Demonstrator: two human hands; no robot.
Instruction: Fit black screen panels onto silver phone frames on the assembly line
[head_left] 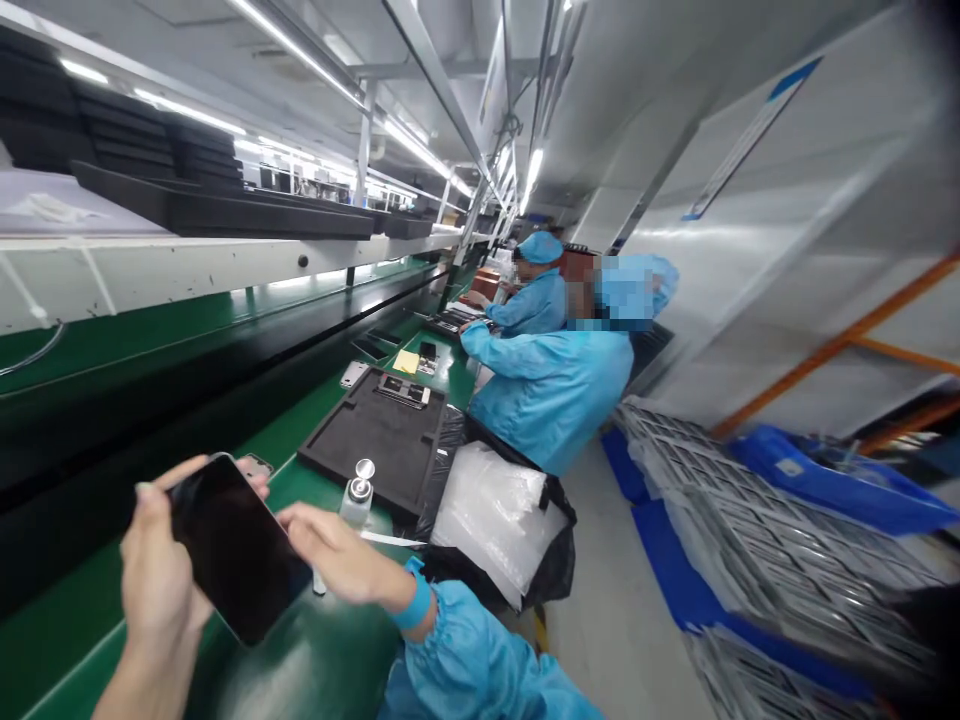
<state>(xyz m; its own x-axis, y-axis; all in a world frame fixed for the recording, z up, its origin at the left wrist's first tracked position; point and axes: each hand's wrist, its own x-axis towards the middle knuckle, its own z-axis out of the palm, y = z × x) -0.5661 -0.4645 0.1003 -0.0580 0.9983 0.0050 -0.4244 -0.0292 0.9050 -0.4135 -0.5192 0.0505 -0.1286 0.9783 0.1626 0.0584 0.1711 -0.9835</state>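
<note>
My left hand (157, 560) grips a black-screened smartphone (236, 548) from below, its fingers curling round the far edge. My right hand (337, 550), in a blue sleeve (469, 650) with a blue wrist strap (412, 603), reaches the phone's right edge with its fingertips. Just past that hand stands a clear dispenser bottle with a metal pump top (358, 497) on the green conveyor bench (322, 660). A thin white strip (391, 540) lies near the bottle.
A black foam tray (352, 450) holding a phone (403, 391) sits on the bench, with more phones and a yellow note (406, 361) beyond. Two co-workers (551, 385) in blue smocks sit alongside. A bagged white plastic sack (495, 525) and stacked grey racks (765, 540) stand to the right.
</note>
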